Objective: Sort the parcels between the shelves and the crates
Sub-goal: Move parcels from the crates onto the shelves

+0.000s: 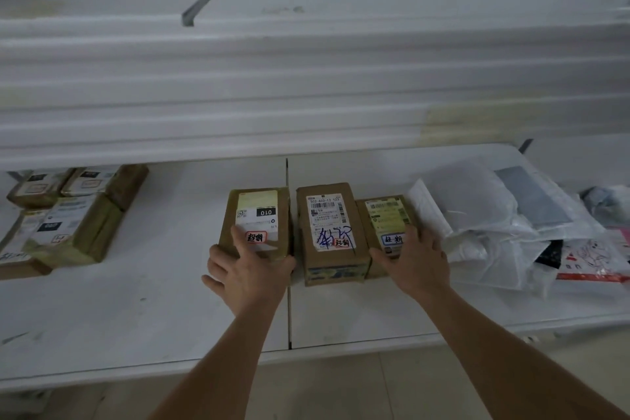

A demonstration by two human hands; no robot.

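Observation:
Three brown cardboard parcels with white labels stand side by side in the middle of the white shelf (170, 300). My left hand (247, 271) holds the near end of the left parcel (259, 215), with one finger lying on its top and the thumb at its right corner. The taller middle parcel (329, 232) stands untouched between my hands. My right hand (414, 261) holds the near end of the small right parcel (383, 218), thumb at its front and fingers over its right edge.
A stack of several taped cardboard parcels (68, 218) lies at the shelf's left. A heap of white and grey plastic mailer bags (494, 225) fills the right side, touching the small parcel. Another white shelf board (306, 78) hangs low overhead. Tiled floor shows below.

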